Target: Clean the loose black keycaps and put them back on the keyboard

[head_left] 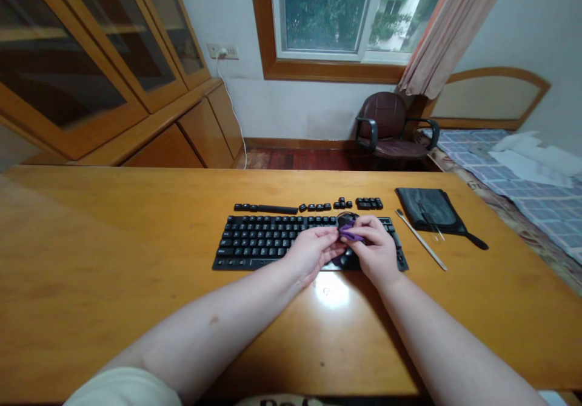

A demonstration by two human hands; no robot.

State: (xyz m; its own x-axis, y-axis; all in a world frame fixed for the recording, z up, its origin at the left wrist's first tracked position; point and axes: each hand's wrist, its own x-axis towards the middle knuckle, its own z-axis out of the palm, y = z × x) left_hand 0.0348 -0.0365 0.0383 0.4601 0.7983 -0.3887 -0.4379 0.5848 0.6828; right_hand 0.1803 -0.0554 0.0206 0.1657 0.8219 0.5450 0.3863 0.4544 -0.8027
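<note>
A black keyboard (257, 239) lies on the wooden desk in front of me, with some of its keycaps off at the right part. Above that part, my right hand (375, 245) is closed on a small purple cloth (351, 231). My left hand (316, 251) meets it there, thumb and fingers pinched at the cloth's left edge; whatever small thing sits between them is hidden. Loose black keycaps stand in a row behind the keyboard, among them a long space bar (277, 209) and a block of several keys (369, 203). A dark rounded object (348, 217) shows partly behind my hands.
Right of the keyboard lies a thin brush (422, 241) with a pale handle. Beyond it, a black pouch (425, 206) has a wire tool (430, 219) on top. A wooden cabinet (159, 115) stands at left, an armchair (386, 121) and bed (513, 157) past the desk (136, 230).
</note>
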